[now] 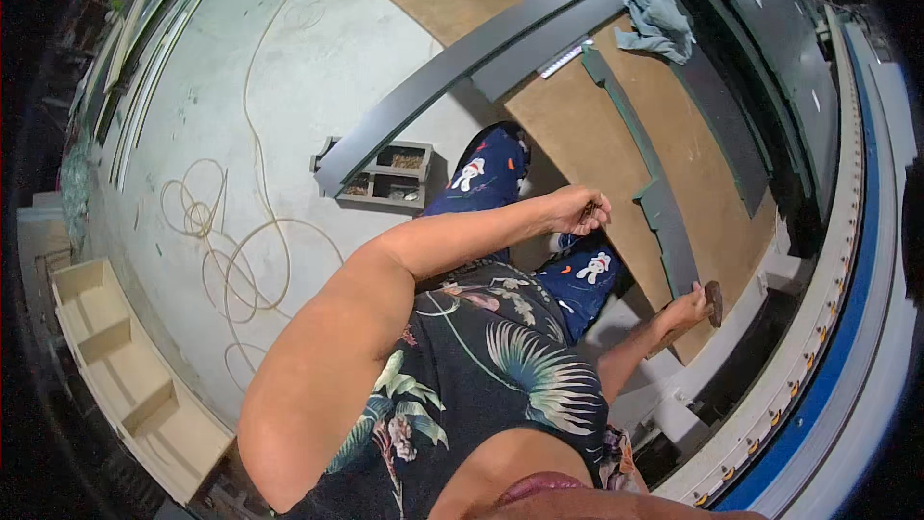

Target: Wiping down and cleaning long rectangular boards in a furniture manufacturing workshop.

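Two bare hands: the left hand (577, 209) closed on a few small dark items too small to count, the right hand (689, 308) gripping one hammer (713, 301). One brown board (577, 125), carrying one long grey curved strip (452, 67), one shorter grey strip (659, 202), one crumpled grey-blue rag (659, 22) and one small white ruler (566, 58). One divided fastener tray (390, 175), one loose coil of pale cord (236, 250) on the floor, one pale wooden shelf unit (120, 366) with three open compartments showing.

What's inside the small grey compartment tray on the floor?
The small grey compartment tray holds small brownish bits, probably fasteners, in at least two cells. The long dark grey strip covers its left end, hiding anything there.
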The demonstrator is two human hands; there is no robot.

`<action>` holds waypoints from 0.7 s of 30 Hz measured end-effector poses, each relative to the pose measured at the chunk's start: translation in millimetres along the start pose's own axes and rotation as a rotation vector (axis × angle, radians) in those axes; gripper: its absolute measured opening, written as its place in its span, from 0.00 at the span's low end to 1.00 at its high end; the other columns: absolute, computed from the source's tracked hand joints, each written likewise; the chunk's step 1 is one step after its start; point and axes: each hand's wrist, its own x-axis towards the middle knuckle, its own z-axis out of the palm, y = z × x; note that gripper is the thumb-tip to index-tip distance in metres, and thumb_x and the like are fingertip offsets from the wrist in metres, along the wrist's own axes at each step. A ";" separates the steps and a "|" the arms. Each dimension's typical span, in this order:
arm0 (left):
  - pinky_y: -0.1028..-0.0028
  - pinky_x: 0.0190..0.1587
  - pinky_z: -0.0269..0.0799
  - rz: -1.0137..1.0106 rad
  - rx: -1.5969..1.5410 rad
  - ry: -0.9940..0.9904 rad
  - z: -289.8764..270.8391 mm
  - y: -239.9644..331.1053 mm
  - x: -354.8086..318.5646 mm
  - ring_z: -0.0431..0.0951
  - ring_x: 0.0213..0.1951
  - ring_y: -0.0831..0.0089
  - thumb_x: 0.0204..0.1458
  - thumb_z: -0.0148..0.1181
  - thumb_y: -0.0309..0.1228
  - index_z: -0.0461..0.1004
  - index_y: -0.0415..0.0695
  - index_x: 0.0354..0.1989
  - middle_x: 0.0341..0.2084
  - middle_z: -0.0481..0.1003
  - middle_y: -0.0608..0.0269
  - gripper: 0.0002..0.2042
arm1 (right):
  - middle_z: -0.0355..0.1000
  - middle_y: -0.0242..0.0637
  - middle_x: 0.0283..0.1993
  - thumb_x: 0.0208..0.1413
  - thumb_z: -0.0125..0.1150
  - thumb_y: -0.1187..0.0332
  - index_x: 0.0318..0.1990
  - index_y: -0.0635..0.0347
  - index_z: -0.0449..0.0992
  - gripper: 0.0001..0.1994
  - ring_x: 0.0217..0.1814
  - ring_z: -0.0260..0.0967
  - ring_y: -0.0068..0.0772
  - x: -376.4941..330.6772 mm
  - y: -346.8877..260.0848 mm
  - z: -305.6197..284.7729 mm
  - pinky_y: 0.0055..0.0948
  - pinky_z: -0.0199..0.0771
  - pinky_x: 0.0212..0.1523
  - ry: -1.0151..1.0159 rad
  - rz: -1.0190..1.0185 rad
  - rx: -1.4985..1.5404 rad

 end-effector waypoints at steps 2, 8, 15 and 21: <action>0.79 0.20 0.66 0.003 -0.029 0.008 -7.7 -3.8 -13.7 0.71 0.20 0.78 0.55 0.42 0.32 0.68 0.43 0.35 0.20 0.72 0.68 0.09 | 0.72 0.50 0.43 0.57 0.41 0.65 0.38 0.70 0.77 0.18 0.49 0.67 0.47 -0.8 -4.0 0.3 0.36 0.63 0.52 0.062 -0.066 -0.041; 0.75 0.28 0.74 -0.002 -0.150 0.083 -26.3 -10.8 -44.2 0.75 0.25 0.74 0.57 0.42 0.33 0.69 0.41 0.40 0.23 0.73 0.65 0.11 | 0.69 0.46 0.45 0.57 0.44 0.70 0.36 0.70 0.75 0.13 0.53 0.65 0.40 -95.6 -146.8 7.0 0.35 0.61 0.55 -0.354 -0.446 0.675; 0.70 0.34 0.76 0.292 -0.572 0.107 -72.0 -18.1 -87.1 0.76 0.34 0.70 0.59 0.42 0.34 0.68 0.43 0.38 0.32 0.72 0.61 0.10 | 0.68 0.40 0.48 0.46 0.58 0.74 0.39 0.58 0.75 0.10 0.52 0.63 0.44 -210.5 -221.1 48.6 0.37 0.60 0.54 -0.993 -0.935 0.423; 0.69 0.37 0.75 0.501 -0.601 -0.058 -153.4 -38.9 -141.3 0.76 0.35 0.69 0.56 0.43 0.30 0.67 0.36 0.41 0.30 0.74 0.57 0.11 | 0.65 0.43 0.52 0.44 0.61 0.73 0.41 0.59 0.74 0.13 0.55 0.61 0.48 -248.5 -237.5 63.8 0.38 0.61 0.54 -1.148 -1.143 0.401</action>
